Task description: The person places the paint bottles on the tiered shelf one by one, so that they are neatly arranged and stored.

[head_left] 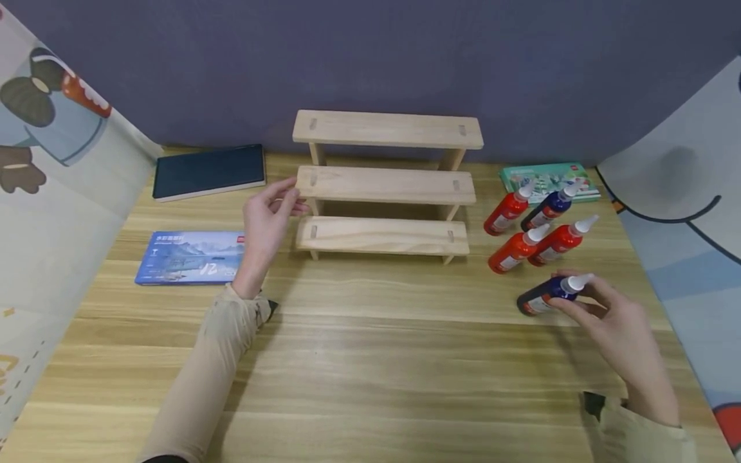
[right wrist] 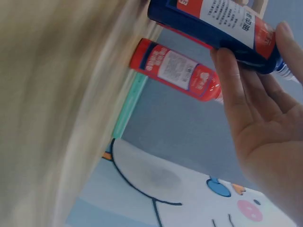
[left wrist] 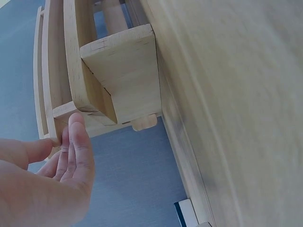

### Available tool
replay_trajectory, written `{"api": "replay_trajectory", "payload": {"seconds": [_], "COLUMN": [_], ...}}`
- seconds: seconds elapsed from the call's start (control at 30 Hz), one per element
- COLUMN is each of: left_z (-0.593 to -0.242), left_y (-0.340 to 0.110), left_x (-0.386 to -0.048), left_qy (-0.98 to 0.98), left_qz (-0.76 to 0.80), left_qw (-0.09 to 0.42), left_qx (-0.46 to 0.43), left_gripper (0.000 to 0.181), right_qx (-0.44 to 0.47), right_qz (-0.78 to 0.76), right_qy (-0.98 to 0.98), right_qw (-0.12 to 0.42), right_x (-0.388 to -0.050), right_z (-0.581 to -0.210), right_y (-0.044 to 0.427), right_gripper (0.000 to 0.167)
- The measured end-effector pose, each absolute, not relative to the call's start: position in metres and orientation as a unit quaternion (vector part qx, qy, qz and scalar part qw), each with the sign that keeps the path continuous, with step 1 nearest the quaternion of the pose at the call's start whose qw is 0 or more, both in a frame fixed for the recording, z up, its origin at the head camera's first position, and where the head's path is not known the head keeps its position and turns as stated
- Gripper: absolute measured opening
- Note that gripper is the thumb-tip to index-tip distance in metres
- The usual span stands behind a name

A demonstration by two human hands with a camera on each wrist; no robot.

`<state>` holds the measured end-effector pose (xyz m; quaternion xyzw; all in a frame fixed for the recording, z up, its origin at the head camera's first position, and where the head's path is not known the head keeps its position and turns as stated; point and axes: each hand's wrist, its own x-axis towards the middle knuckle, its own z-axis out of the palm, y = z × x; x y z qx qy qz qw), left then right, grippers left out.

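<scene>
A three-step wooden stand [head_left: 382,185] stands at the middle back of the table. My left hand [head_left: 267,222] is at the left end of its middle step, thumb and fingertips pinching the corner; the left wrist view shows this hand [left wrist: 57,179] from below. On the right, my right hand [head_left: 616,328] grips a dark blue squeeze bottle [head_left: 544,296] with a pale pointed nozzle, thumb on one side and fingers on the other. The same bottle [right wrist: 227,30] shows its printed label in the right wrist view. Behind it stand red squeeze bottles [head_left: 509,253] and another dark blue bottle [head_left: 547,211].
A blue box with a mountain picture [head_left: 188,258] lies left of my left forearm. Behind it is a dark-covered book [head_left: 210,172]. A green box [head_left: 550,180] lies at the back right. Blue-grey fabric [head_left: 382,58] rises behind the table, with cartoon-printed panels at both sides.
</scene>
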<state>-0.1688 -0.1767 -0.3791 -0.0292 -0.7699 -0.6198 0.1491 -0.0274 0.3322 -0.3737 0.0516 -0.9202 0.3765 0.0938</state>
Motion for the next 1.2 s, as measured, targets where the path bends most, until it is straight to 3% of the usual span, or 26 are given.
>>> {"api": "replay_trajectory", "payload": {"seconds": [0.57, 1.2], "left_z": [-0.381, -0.380], "left_y": [-0.174, -0.176], "left_x": [-0.168, -0.168], "left_qy": [-0.771, -0.779], "left_qz": [-0.621, -0.609], "left_qw": [0.139, 0.147], "left_qx": [-0.028, -0.032], "left_gripper": [0.029, 0.030], "right_qx": [0.091, 0.103], "right_qz": [0.367, 0.366], "right_qy": [-0.916, -0.917], "right_qw": [0.131, 0.122], "right_x": [-0.036, -0.084], "right_z": [-0.336, -0.308], "right_y": [0.299, 0.268], "right_gripper": [0.040, 0.041]}}
